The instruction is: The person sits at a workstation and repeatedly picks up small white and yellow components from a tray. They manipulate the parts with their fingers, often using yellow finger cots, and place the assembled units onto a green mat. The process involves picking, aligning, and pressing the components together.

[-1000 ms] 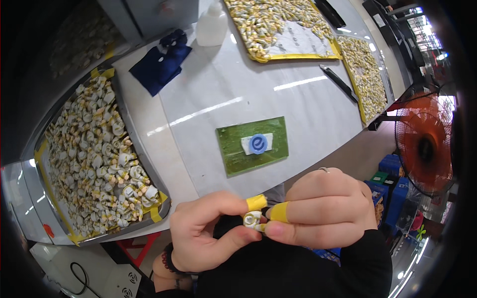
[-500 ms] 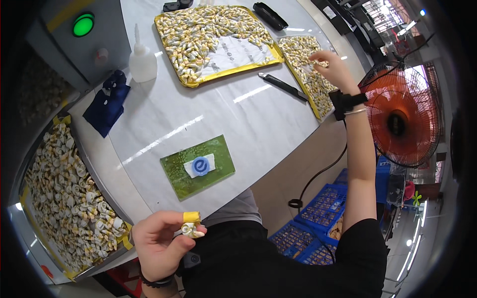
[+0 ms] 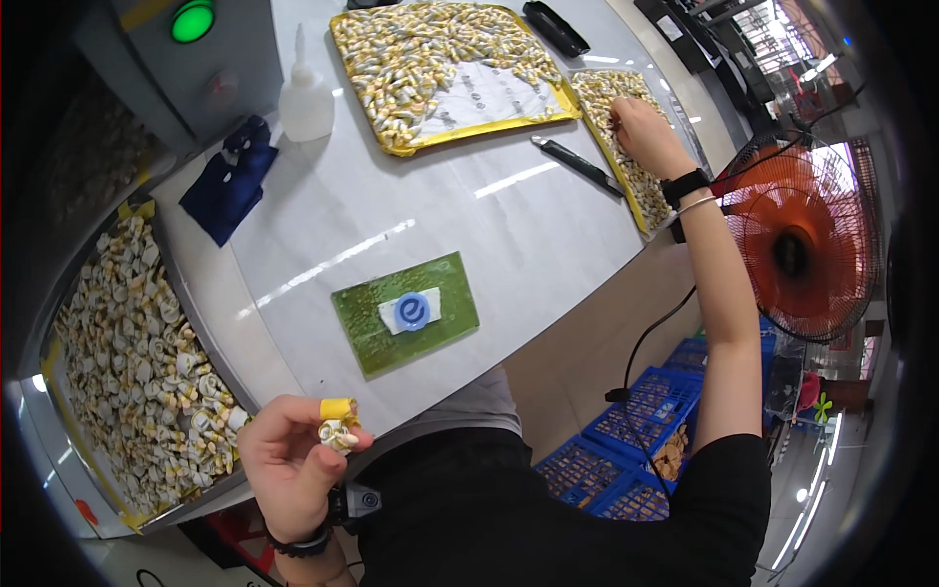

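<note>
My left hand (image 3: 286, 472) is closed in a pinch near the table's front edge. Between its thumb and fingers is a small white and yellow shell-like piece (image 3: 338, 438), and yellow tape (image 3: 337, 409) wraps its index finger. Far to the right, my right hand (image 3: 646, 137) reaches down into a narrow yellow-edged tray (image 3: 628, 191) of tiny white and yellow pieces. Its fingertips are drawn together among them; whether they hold one is hidden. A green plate (image 3: 367, 331) on the table bears a white pad with a round blue dish (image 3: 413, 311) on top.
Behind lies a larger yellow-rimmed tray (image 3: 489, 132) of similar pieces; a third tray (image 3: 139, 209) stands at the left. A utility knife (image 3: 577, 164), white squeeze bottle (image 3: 306, 108), dark blue cloth (image 3: 230, 186) and black case (image 3: 556, 27) lie around. An orange fan (image 3: 790, 252) and blue crates (image 3: 641, 411) are to the right.
My right hand has gone lower into the narrow tray and its fingers have drawn together. My left hand, still with its piece, sits a little further left. The view has shifted slightly.
</note>
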The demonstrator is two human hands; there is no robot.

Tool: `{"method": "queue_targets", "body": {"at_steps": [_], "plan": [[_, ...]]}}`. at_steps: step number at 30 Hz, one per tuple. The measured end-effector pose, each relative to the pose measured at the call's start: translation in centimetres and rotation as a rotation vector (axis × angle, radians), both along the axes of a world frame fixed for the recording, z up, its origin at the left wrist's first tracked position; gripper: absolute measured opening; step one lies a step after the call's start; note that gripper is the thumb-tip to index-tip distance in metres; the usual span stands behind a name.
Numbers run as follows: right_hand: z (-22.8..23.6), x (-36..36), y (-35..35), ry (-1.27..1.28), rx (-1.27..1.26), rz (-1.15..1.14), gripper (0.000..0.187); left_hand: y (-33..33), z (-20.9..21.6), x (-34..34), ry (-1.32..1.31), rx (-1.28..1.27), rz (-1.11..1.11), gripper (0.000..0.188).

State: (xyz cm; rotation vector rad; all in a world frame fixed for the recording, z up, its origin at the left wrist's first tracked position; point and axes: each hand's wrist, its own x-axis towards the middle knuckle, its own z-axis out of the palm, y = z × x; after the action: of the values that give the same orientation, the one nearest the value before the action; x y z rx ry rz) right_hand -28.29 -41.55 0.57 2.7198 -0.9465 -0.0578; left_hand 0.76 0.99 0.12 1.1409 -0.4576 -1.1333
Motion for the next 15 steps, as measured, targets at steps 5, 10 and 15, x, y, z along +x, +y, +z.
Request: {"method": "queue_targets", "body": {"at_steps": [5,10,15], "plan": [[0.7,-0.8,-0.3,-0.119,0.102,0.038,0.016,0.3,-0.1,0.5,0.005,-0.015,0.014,0.050],[1.2,-1.1,0.4,-0.215,0.183,-0.016,0.016,1.0,-0.3,1.0,0.012,-0.002,0.020,0.051],[1.4,-1.6,1.4,-0.254,0.290,-0.105,0.017,1.5,-0.7,1.4,0.011,0.007,0.030,0.054]]}}
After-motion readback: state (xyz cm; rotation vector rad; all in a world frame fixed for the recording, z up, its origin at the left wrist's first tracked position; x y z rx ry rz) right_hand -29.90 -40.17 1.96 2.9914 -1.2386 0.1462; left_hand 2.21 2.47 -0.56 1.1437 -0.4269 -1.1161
